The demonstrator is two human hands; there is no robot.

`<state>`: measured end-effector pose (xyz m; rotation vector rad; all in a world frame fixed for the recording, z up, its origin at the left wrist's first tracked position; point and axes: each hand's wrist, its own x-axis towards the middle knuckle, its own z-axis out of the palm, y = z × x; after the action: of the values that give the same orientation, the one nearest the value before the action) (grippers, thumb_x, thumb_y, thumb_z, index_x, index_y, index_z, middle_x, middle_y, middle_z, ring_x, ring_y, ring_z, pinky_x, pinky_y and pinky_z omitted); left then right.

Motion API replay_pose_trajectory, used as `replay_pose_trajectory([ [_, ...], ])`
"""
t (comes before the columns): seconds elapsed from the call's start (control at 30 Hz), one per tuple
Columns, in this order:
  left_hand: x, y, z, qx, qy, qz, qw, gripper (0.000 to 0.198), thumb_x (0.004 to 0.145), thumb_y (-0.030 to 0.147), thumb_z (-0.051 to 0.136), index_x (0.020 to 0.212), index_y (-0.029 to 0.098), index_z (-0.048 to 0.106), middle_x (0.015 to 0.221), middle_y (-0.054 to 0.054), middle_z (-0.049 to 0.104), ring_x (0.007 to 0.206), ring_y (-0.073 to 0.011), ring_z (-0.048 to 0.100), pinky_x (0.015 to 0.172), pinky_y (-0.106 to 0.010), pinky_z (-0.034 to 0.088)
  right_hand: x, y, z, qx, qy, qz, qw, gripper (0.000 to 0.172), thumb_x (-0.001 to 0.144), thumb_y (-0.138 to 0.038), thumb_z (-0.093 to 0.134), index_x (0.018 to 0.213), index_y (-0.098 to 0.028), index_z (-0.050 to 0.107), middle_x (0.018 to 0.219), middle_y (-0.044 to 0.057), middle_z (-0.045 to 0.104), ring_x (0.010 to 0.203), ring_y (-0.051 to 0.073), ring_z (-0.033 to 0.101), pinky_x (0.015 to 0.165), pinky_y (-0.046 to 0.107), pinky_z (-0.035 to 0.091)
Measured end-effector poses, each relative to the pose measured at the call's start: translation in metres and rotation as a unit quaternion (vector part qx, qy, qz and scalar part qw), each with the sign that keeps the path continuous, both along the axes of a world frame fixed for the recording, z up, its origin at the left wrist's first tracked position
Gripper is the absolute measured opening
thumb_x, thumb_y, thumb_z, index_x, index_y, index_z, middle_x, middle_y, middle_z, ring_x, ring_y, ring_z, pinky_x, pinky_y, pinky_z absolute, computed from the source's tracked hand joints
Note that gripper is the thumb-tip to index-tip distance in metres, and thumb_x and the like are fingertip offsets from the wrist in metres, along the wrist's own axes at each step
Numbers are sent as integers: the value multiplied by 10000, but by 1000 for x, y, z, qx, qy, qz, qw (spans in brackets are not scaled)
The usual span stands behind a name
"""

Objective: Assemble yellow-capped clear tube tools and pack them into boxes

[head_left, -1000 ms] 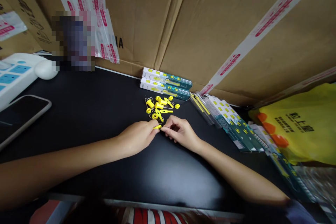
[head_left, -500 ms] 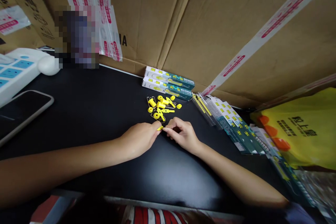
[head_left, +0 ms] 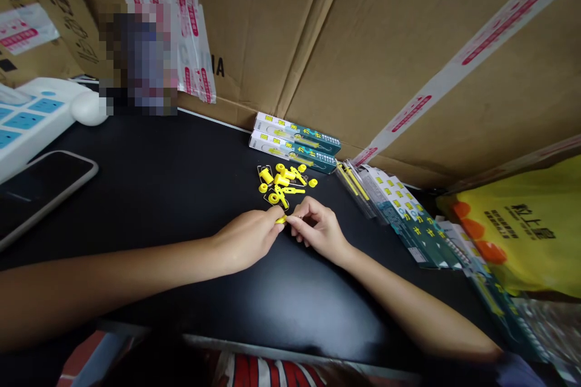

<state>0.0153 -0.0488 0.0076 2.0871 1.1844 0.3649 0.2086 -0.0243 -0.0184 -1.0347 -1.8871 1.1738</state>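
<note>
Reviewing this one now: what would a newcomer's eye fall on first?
Probably the bright yellow plastic parts, clustered on the black tabletop near the middle of the view. Just nearer the wearer, the left hand pinches a yellow piece, with the right hand close beside it. The large yellow bag at the right edge also stands out.
</note>
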Motion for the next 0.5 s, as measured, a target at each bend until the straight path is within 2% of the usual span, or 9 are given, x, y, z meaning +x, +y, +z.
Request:
replay_pose_trajectory([
  [0.1, -1, 3, 1, -34, -41, 12, 999, 186, 946, 257, 335, 1017, 181, 489, 963, -76, 639, 876, -209, 611, 765, -304, 427, -1, 1, 5, -76, 28, 19, 997, 289, 825, -404, 634, 743, -193, 455, 560, -44, 579, 389, 65, 512, 317, 148, 390],
  [0.2, -1, 5, 2, -59, -61, 25, 996, 159, 932, 268, 349, 959, 185, 482, 944, -57, 626, 856, -193, 590, 747, -296, 421, -2, 3, 8, -114, 39, 29, 992, 305, 812, -401, 649, 737, -188, 445, 544, -50, 584, 384, 60, 516, 321, 141, 403],
  [0.37, 1, 4, 3, -71, -66, 45, 994, 165, 916, 281, 356, 843, 184, 467, 739, 1, 551, 664, -153, 516, 606, -264, 362, -2, 4, 8, -119, 36, 22, 992, 296, 818, -394, 642, 735, -185, 449, 529, -58, 577, 367, 54, 506, 319, 137, 409],
  [0.5, 2, 1, 0, -69, -78, 76, 992, 128, 915, 276, 367, 910, 185, 458, 665, 31, 483, 587, -139, 470, 571, -258, 324, -3, 1, 5, -94, 30, -5, 995, 295, 810, -384, 652, 723, -191, 447, 526, -60, 561, 361, 53, 492, 306, 134, 395],
])
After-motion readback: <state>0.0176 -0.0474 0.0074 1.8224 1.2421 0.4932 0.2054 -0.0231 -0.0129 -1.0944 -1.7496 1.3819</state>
